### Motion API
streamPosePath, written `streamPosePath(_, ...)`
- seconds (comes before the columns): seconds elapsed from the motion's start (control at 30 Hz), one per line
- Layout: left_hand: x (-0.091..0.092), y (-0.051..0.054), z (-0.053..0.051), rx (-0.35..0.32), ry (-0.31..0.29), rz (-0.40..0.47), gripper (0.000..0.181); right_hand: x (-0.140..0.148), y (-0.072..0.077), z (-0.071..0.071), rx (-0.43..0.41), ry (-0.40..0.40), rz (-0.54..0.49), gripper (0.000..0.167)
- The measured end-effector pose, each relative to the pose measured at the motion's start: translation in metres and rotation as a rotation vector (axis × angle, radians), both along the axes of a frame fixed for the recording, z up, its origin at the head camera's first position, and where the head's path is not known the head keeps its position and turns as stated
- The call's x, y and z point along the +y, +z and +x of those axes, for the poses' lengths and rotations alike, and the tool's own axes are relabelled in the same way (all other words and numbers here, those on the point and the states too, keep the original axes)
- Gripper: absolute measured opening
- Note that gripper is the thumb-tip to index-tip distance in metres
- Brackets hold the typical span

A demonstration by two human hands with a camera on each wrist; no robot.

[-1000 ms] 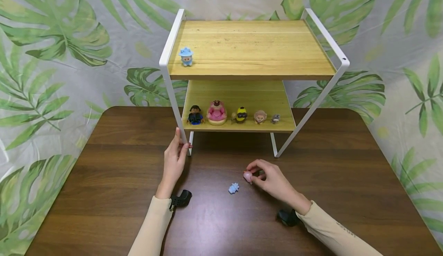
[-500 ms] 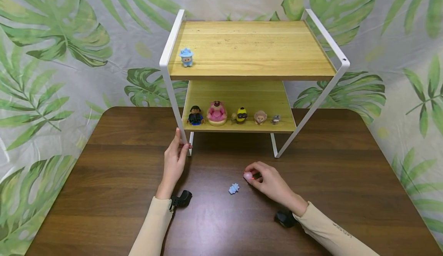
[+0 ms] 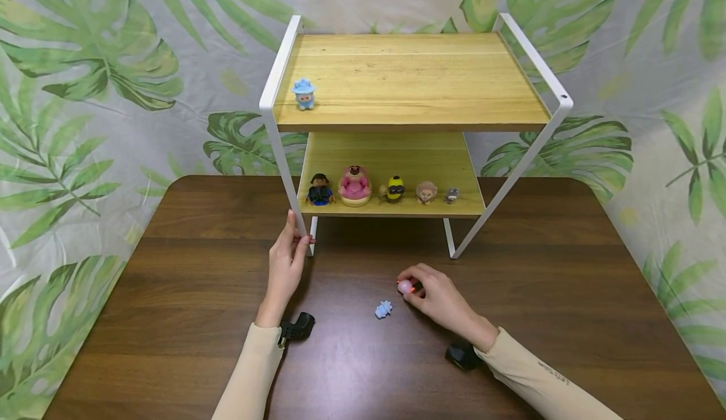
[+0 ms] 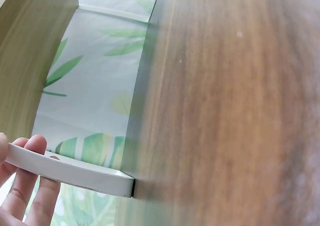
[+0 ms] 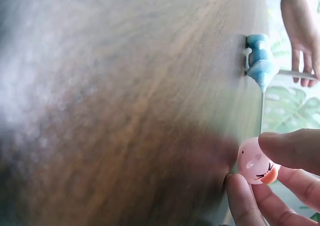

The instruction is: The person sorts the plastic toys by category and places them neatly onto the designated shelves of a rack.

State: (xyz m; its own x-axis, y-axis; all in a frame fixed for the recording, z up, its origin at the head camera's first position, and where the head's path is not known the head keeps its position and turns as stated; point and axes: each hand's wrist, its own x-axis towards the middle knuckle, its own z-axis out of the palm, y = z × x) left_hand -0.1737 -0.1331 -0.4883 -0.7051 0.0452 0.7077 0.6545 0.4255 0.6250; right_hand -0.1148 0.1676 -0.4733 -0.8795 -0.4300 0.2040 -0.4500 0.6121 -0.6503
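Note:
My left hand grips the white front leg of the shelf near its foot; in the left wrist view, fingers curl round the white bar. My right hand pinches a small pink figure low over the table. In the right wrist view the pink figure shows an orange part, with the thumb on one side and fingers on the other. Left of it in the head view, a light blue figure lies on the table.
A two-tier shelf stands at the table's back. A blue-hatted figure is on the top board's left end. The lower board holds several figures in a row, among them a pink bear and a yellow figure.
My right hand has shifted slightly left with the pink figure, which has turned between the fingers. My left hand has stayed on the shelf leg.

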Motion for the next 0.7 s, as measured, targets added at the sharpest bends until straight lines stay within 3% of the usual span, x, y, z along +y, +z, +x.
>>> streamPosePath(0.33, 0.002, 0.003, 0.0, 0.037, 0.005, 0.005, 0.105, 0.001, 0.005, -0.002, -0.048, -0.009, -0.054, 0.023)
streamPosePath(0.57, 0.008, 0.025, 0.011, 0.039, 0.004, 0.004, 0.106, 0.001, 0.018, -0.003, -0.037, -0.022, -0.09, 0.027)
streamPosePath(0.7, 0.006, 0.017, 0.007, 0.043, 0.004, 0.006, 0.106, 0.001, 0.025, -0.004, -0.037, -0.025, -0.118, 0.027)
